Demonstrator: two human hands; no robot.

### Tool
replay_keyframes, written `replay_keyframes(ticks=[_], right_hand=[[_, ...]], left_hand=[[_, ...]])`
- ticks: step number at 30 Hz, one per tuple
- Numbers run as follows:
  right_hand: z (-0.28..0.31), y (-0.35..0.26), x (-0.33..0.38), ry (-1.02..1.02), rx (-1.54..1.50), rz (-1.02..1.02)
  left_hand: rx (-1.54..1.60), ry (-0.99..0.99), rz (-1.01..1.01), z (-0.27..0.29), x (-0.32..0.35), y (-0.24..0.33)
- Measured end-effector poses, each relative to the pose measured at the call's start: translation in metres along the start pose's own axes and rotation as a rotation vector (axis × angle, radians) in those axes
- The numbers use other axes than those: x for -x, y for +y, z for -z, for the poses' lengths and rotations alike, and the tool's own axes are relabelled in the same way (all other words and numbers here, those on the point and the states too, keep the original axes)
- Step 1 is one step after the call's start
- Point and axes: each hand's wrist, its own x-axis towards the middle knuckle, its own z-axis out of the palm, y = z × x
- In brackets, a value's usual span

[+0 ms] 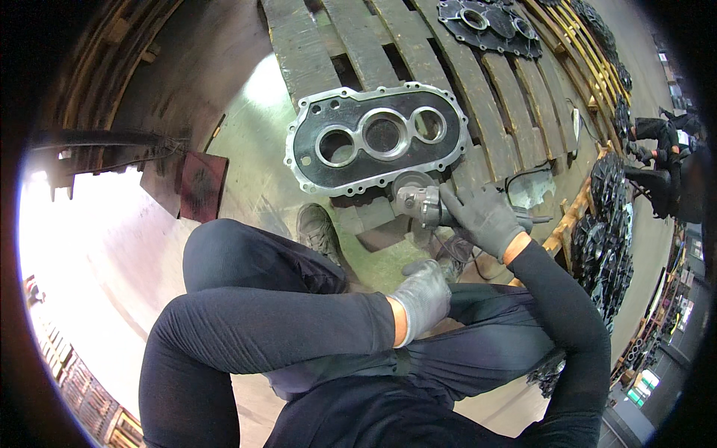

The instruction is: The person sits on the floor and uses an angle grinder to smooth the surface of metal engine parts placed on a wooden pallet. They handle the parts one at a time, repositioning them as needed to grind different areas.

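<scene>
My right hand (485,220), in a grey glove, is wrapped over the body of an angle grinder (427,206). The grinder's disc (409,181) is at the near edge of a metal housing cover (347,166); whether it touches cannot be told. That cover is dark-faced with a bright machined rim, bolt holes along its edge and three round openings. It lies on a wooden pallet. Closer to my body, my left hand (424,297), also gloved, is closed beside my leg; anything inside its fingers is hidden.
The slatted wooden pallet (358,33) carries a second dark cover (489,26) at the far right. Stacked dark castings (601,246) stand to the right. A black cable (526,173) runs near the grinder. A dark red block (202,187) is at the left. Another person (661,153) is far right.
</scene>
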Motion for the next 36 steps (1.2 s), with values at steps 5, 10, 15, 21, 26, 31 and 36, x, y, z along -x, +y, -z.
replay_keyframes(ticks=[5,10,15,21,26,31,36], right_hand=[[-0.013,0.013,0.017,-0.033,-0.015,-0.040],[-0.019,0.029,0.030,-0.009,-0.053,-0.105],[-0.024,0.059,0.045,-0.123,-0.093,-0.173],[-0.039,0.072,0.068,-0.068,-0.131,-0.246],[-0.060,0.092,0.097,0.034,-0.238,-0.405],[-0.045,0.076,0.097,0.136,-0.742,-0.720],[-0.047,0.053,0.090,0.198,-1.251,-0.895]], left_hand=[[0.082,-0.183,-0.030,-0.001,-0.020,0.002],[0.011,-0.179,-0.069,0.010,-0.020,-0.003],[0.022,-0.186,-0.081,0.010,-0.029,-0.007],[0.015,-0.155,-0.072,0.007,-0.033,-0.011],[-0.066,-0.168,-0.083,0.008,-0.039,-0.007],[-0.035,-0.170,-0.066,0.015,-0.039,-0.009],[-0.009,-0.154,-0.077,0.019,-0.049,-0.008]])
